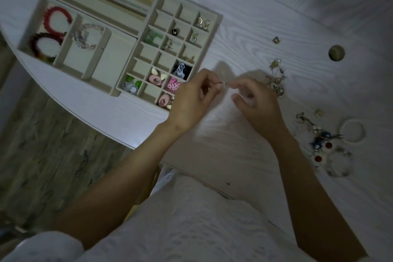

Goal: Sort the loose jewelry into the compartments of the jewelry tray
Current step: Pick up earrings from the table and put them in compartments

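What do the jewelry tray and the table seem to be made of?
The jewelry tray looks covered in a matte beige fabric, perhaps velvet or suede: its walls show no shine. What lies under the covering cannot be seen. The table looks like white-painted wood or a wood-look laminate: a swirling grain pattern runs across its matte top.

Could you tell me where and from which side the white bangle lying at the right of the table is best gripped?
Probably on its far-right rim, coming from above. The white bangle lies flat, an open ring, so a finger can drop inside and the thumb outside. Its near-left edge touches the blue-beaded cluster; the right side looks free.
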Available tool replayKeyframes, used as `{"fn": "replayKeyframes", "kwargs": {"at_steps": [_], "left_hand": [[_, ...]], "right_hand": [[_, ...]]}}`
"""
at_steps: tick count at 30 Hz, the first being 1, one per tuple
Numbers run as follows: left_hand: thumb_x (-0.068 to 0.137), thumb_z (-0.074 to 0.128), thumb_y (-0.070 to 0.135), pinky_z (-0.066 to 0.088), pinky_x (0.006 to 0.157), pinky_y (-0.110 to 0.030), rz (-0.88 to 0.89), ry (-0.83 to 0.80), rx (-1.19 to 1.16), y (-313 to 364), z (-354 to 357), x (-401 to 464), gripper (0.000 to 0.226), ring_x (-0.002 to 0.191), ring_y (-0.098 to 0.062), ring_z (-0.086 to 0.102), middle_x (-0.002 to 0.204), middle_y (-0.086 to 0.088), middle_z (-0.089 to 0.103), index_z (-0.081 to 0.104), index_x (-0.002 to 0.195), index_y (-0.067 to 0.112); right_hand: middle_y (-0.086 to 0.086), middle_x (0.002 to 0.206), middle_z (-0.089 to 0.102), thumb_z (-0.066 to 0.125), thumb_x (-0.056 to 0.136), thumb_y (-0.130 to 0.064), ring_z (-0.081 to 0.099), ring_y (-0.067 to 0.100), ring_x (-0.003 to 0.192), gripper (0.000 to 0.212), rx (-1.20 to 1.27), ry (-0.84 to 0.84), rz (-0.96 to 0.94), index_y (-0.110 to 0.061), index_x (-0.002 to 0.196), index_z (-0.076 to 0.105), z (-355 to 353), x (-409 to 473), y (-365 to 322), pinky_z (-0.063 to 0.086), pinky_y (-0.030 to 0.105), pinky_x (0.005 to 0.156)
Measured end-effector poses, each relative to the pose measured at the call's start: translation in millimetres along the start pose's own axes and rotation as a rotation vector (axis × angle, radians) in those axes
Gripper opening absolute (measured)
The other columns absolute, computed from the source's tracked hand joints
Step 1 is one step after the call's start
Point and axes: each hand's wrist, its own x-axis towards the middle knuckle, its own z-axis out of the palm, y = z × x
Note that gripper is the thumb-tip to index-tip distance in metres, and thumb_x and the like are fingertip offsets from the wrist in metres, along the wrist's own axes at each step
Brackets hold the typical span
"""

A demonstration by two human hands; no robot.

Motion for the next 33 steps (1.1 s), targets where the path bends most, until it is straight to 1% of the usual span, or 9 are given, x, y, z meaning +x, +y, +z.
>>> {"fn": "replayKeyframes", "kwargs": {"at_steps": [4,8,14,16,18,22,26,29,33], "left_hand": [[0.094,0.060,0.013,0.040,0.066,-0.012,-0.148,0.053,-0.301,12.5,-14.6,4.5,0.010,0.077,-0.004,0.064,0.082,0.003,0.067,0.055,0.104,0.013],[0.092,0.062,0.010,0.050,0.080,-0.038,-0.194,0.124,-0.459,13.5,-32.2,4.8,0.014,0.084,-0.017,0.068,0.084,-0.002,0.071,0.059,0.104,0.015],[0.089,0.063,0.007,0.053,0.088,-0.040,-0.157,0.167,-0.545,8.2,-53.9,3.3,0.018,0.093,-0.027,0.066,0.094,-0.004,0.071,0.065,0.106,0.015],[0.089,0.065,0.009,0.053,0.083,-0.033,-0.169,0.219,-0.528,1.6,-61.1,6.9,0.014,0.087,-0.026,0.063,0.090,0.002,0.069,0.067,0.101,0.017],[0.088,0.065,0.007,0.048,0.077,-0.023,-0.195,0.314,-0.491,-9.1,-69.7,15.5,0.011,0.079,-0.011,0.059,0.081,0.008,0.063,0.066,0.093,0.016],[0.087,0.067,0.010,0.045,0.074,-0.017,-0.138,0.312,-0.166,-34.3,-90.9,38.5,0.010,0.075,0.003,0.058,0.080,0.015,0.062,0.066,0.091,0.019],[0.085,0.069,0.014,0.051,0.080,-0.021,-0.040,0.220,0.006,-43.7,-106.7,56.8,0.016,0.084,-0.001,0.064,0.088,0.013,0.066,0.066,0.099,0.021],[0.083,0.071,0.008,0.050,0.084,-0.017,0.007,0.133,-0.017,-42.9,-115.2,68.5,0.028,0.089,-0.002,0.063,0.094,0.009,0.065,0.065,0.109,0.015],[0.091,0.060,0.005,0.049,0.091,-0.018,0.033,0.155,0.086,-44.4,-120.9,71.6,0.029,0.100,-0.002,0.063,0.111,0.010,0.064,0.064,0.118,0.014]], "right_hand": [[-0.006,0.102,0.068,0.063,0.087,-0.006,0.061,0.006,0.105,0.043,0.376,-0.121,0.071,-0.018,0.125,0.047,8.7,13.1,-25.8,0.046,0.025,0.092],[-0.004,0.097,0.069,0.068,0.084,-0.008,0.065,0.008,0.094,0.040,0.364,-0.082,0.041,-0.012,0.120,0.050,28.2,30.6,-43.8,0.047,0.023,0.083],[-0.009,0.080,0.069,0.071,0.082,-0.010,0.066,0.006,0.078,0.029,0.311,-0.009,-0.008,-0.019,0.103,0.052,43.4,46.6,-59.9,0.043,0.013,0.070],[-0.012,0.084,0.069,0.074,0.080,-0.015,0.065,0.000,0.080,0.027,0.229,0.002,0.005,-0.022,0.098,0.055,44.8,54.0,-63.6,0.042,0.010,0.068],[-0.011,0.086,0.069,0.075,0.079,-0.017,0.063,-0.003,0.082,0.020,0.153,0.005,0.009,-0.020,0.093,0.062,47.0,64.4,-66.0,0.042,0.007,0.069],[-0.007,0.085,0.069,0.073,0.080,-0.011,0.059,-0.007,0.076,0.012,0.039,-0.005,-0.052,-0.013,0.092,0.071,58.6,90.3,-70.6,0.042,0.003,0.069],[-0.002,0.087,0.070,0.072,0.081,-0.013,0.065,0.006,0.078,0.011,-0.051,0.033,-0.121,-0.013,0.092,0.073,72.4,115.0,-71.9,0.054,0.021,0.075],[-0.001,0.086,0.068,0.072,0.081,-0.016,0.061,0.009,0.074,0.011,-0.087,0.045,-0.174,-0.013,0.092,0.074,76.8,125.6,-73.7,0.051,0.023,0.070],[0.002,0.095,0.069,0.066,0.086,-0.008,0.063,0.010,0.082,0.015,-0.087,0.069,-0.137,-0.010,0.099,0.072,68.2,124.1,-67.2,0.053,0.024,0.078]]}}
